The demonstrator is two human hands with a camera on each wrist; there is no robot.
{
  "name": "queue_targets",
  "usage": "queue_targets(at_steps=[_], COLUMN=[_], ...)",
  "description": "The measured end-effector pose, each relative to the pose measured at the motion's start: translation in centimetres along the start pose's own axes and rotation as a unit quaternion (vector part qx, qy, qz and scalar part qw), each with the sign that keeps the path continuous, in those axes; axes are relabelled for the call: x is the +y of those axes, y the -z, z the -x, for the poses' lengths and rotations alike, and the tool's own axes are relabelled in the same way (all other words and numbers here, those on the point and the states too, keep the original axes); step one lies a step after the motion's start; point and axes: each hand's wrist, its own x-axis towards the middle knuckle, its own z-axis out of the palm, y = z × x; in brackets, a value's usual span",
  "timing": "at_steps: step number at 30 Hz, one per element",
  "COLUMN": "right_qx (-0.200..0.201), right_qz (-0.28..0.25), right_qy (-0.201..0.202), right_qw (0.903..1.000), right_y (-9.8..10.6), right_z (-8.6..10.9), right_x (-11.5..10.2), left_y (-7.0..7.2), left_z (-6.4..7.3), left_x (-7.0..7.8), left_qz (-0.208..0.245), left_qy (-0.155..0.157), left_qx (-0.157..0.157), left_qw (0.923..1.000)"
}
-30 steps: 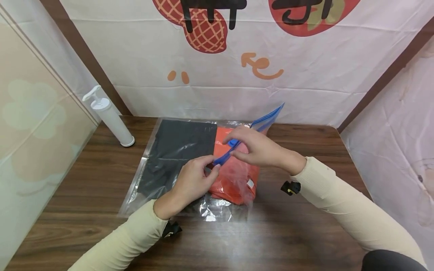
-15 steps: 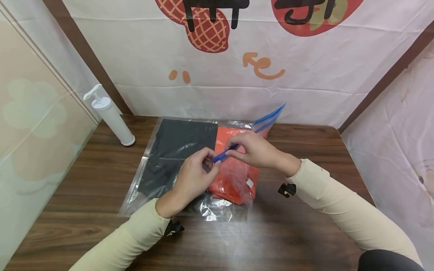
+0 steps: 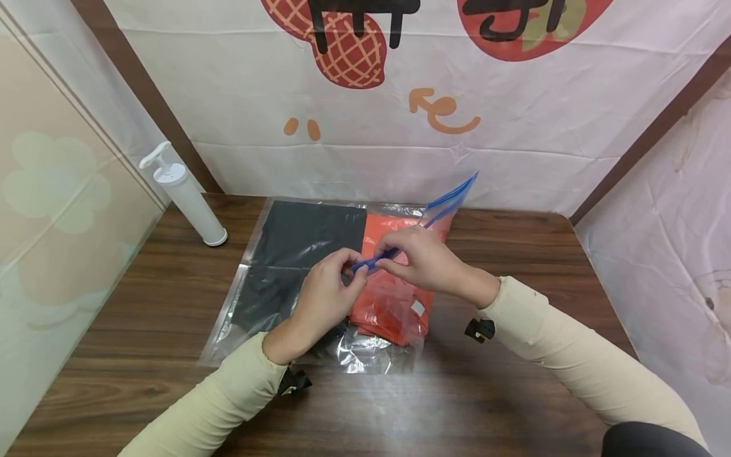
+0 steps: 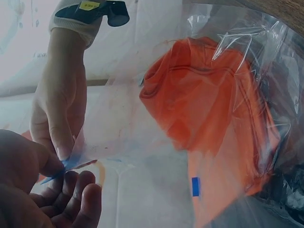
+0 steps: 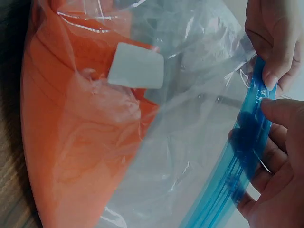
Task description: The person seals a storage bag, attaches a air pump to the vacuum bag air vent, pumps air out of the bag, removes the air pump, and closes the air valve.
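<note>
1. Clear bag point(image 3: 351, 353), mid-frame on bench point(image 3: 114, 317): dark cloth point(image 3: 302, 244) and orange cloth point(image 3: 388, 308) already inside.
2. Blue zip strip point(image 5: 232, 164), frame centre: left hand point(image 3: 325, 295) and right hand point(image 3: 428, 263) both pinch it, grip closed.
3. Sealing: apparently unfinished.
4. White pump point(image 3: 191, 206), frame left: untouched.

Between the left sleeve point(image 3: 237, 384) and right sleeve point(image 3: 577, 346), the near bench point(image 3: 400, 419) leaves a way in to the clear bag point(image 3: 362, 358); another runs along its right side, beyond the right sleeve. The upright white pump point(image 3: 191, 206) narrows passage at far left. Left hand point(image 3: 325, 289) and right hand point(image 3: 425, 260) crowd the blue edge point(image 5: 216, 190), and a curtain point(image 3: 354, 168) closes the back
</note>
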Motion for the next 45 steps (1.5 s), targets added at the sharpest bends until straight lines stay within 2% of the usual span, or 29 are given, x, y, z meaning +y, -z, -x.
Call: queue_targets(at_steps=[9, 15, 23, 30, 37, 41, 45], right_qx=[0.000, -0.005, 0.030, 0.014, 0.002, 0.023, 0.035], right_qz=[0.022, 0.061, 0.108, 0.090, 0.096, 0.128, 0.162], right_qy=[0.008, 0.006, 0.007, -0.009, 0.006, 0.024, 0.023], right_qw=[0.9997, 0.9981, 0.9937, 0.9958, 0.9953, 0.9912, 0.9860], right_y=[-0.4, -0.9, -1.8, -0.9, -1.1, -1.9, -2.4], right_z=[0.2, 0.5, 0.8, 0.8, 0.6, 0.8, 0.9], right_x=[0.0, -0.3, -0.4, -0.4, -0.4, -0.4, -0.5], left_y=[-0.2, -0.6, -1.2, -1.0, -0.8, -1.0, -1.2], left_z=[0.1, 0.3, 0.0, 0.0, -0.1, 0.0, 0.0], left_x=[0.5, 0.5, 0.6, 0.3, 0.3, 0.4, 0.4], left_qz=[-0.010, -0.014, -0.012, -0.010, -0.035, -0.041, -0.043], left_qy=[0.012, 0.008, 0.002, -0.008, -0.022, -0.021, -0.023], left_qx=[-0.011, -0.005, 0.011, 0.005, 0.005, 0.004, 0.004], left_qw=[0.9998, 0.9999, 0.9999, 0.9999, 0.9992, 0.9989, 0.9988])
